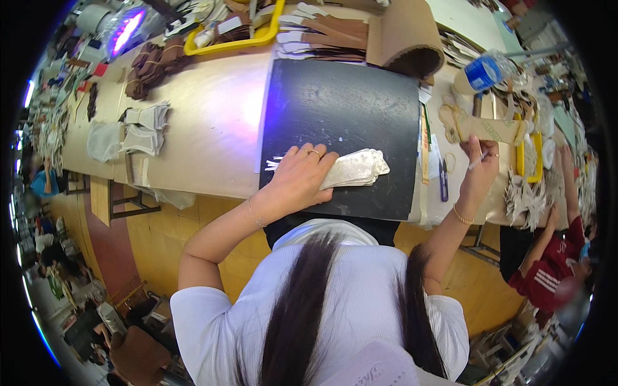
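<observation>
Your left hand (301,175) lies flat, fingers spread, on a stack of pale, silvery cut pieces (356,168) and pins it to the black mat (347,109). The stack sits near the front edge of the bench (212,122), on the lower part of the mat, its scalloped end pointing toward the right edge. Your right hand (481,168) is closed around a thin white pen-like tool (477,161), held above the clutter toward the bench's right edge, well apart from the stack.

The pieces look thin, light and limp, like sheet leather or fabric. Expect them to flex and droop if you lift one end only. As a stack they will probably slide over each other, and the mat looks smooth, so downward pressure from a flat palm suits them better than a pinch. To pick them up, take the whole stack at its narrow end under your left hand, thumb beneath and fingers above. They do not look fragile, though the edges could crease.
</observation>
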The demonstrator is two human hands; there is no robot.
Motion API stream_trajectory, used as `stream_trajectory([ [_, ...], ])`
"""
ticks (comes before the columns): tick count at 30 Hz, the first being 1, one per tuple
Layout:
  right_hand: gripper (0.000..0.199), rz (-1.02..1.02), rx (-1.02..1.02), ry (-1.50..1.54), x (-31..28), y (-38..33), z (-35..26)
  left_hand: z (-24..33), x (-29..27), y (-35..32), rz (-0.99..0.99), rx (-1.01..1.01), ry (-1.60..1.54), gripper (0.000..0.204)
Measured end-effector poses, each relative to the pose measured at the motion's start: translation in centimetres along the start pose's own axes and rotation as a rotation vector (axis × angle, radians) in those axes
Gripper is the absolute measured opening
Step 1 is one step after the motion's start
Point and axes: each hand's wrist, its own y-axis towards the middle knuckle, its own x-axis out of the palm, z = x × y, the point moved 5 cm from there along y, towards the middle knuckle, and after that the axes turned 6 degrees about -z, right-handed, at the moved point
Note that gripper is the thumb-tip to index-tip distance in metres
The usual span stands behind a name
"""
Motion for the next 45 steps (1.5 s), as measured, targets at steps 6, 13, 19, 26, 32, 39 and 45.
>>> stream_trajectory([
  [6, 0.023, -0.276, 0.029, 0.293, 5.6, -2.4, 0.2, -2.5, -2.1, -2.4, 0.141, -0.070, -0.050, 0.076],
  [13, 0.023, -0.661, 0.347, 0.412, 13.5, -8.4, -4.6, -1.9, -6.2, -4.7, 0.494, -0.050, -0.398, 0.062],
  [19, 0.022, -0.931, -0.174, -0.056, 19.9, -12.7, -9.0, 2.0, -8.1, -3.5, 0.709, 0.023, -0.519, 0.055],
  [26, 0.023, -0.782, -0.044, -0.080, 14.3, -9.7, -8.7, 0.1, -6.4, -4.0, 0.570, -0.069, -0.506, 0.047],
  [32, 0.015, -0.505, 0.215, 0.084, 8.5, -8.5, -4.9, -0.5, -3.9, -1.8, 0.391, 0.070, -0.252, 0.034],
  [39, 0.015, -0.595, 0.186, 0.013, 10.2, -9.1, -5.1, -0.1, -2.8, -1.2, 0.344, 0.017, -0.215, 0.029],
  [45, 0.025, -0.546, 0.131, 0.071, 10.6, -8.5, -6.2, 0.2, -2.3, -1.1, 0.387, 0.006, -0.231, 0.028],
])
